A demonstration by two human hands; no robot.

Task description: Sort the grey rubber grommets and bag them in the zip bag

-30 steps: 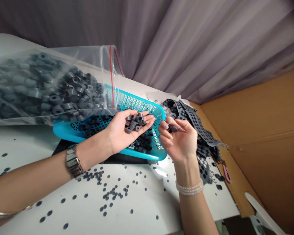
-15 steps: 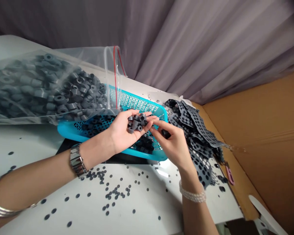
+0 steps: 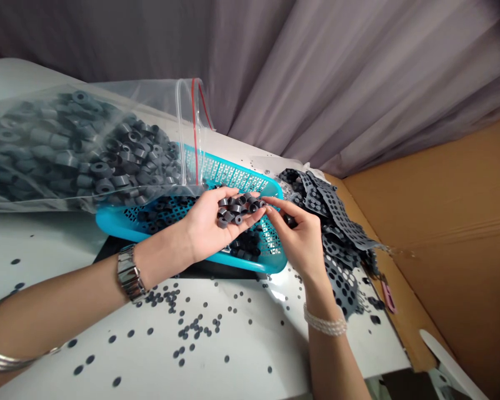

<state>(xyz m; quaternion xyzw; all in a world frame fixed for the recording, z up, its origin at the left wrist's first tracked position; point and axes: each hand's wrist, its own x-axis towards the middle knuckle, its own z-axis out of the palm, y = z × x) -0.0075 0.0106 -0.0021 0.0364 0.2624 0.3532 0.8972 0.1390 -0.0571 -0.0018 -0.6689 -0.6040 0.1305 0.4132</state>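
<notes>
My left hand [image 3: 210, 225], palm up over the blue basket [image 3: 278, 258], cups several small grey rubber bushings [image 3: 233, 206]. My right hand [image 3: 300, 236] meets its fingertips from the right, with thumb and forefinger closed at a grey bushing [image 3: 260, 205] on the edge of the pile. Behind the right thumb a dark piece [image 3: 290, 221] shows, partly hidden by the curled fingers. More dark pieces [image 3: 246, 244] lie in the basket below my hands. A clear zip bag [image 3: 150, 94] full of larger-looking grey bushings rests on the basket's left part.
Punched dark rubber sheets [image 3: 345, 216] are heaped right of the basket. Pink-handled scissors [image 3: 387, 295] lie by the cardboard wall [image 3: 441, 222]. Small black discs [image 3: 198, 328] are scattered over the white table [image 3: 150, 372]. A grey curtain [image 3: 250, 66] hangs behind.
My right hand has shifted slightly right and up at the left fingertips. More bushings show near the left fingertips. The left hand stays nearly in place.
</notes>
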